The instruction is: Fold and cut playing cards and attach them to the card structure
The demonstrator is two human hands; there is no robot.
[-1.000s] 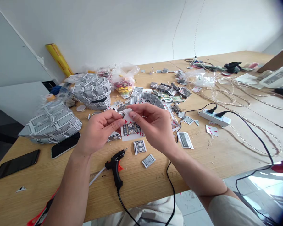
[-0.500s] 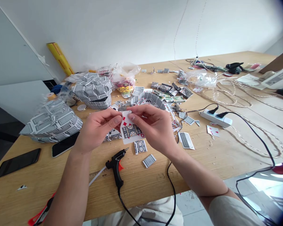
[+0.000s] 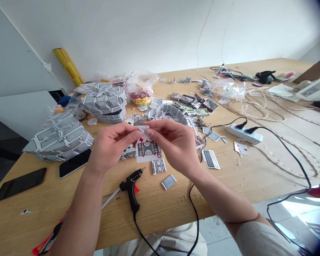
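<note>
Between both hands I hold a playing card (image 3: 147,148) with red diamonds and a folded piece showing its patterned back. My left hand (image 3: 113,144) pinches the card's upper left edge between thumb and fingers. At the upper right, my right hand (image 3: 173,142) pinches it the same way. The top edge of the card is bent over between the thumbs. Below the hands lie a folded card (image 3: 158,166) and a small grey-patterned card piece (image 3: 169,182). A black hot glue gun (image 3: 132,190) rests nearer to me, its nozzle pointing up and right.
Two boxes built of folded cards, one (image 3: 105,103) behind the other (image 3: 61,138), stand at left. An open card tray (image 3: 176,113) sits behind my hands. Phones (image 3: 20,185), a utility knife (image 3: 49,236), a power strip (image 3: 244,133) and cables lie around.
The top of the held card has been bent over toward me, so its upper diamond is now partly covered. My hands stay in nearly the same place.
</note>
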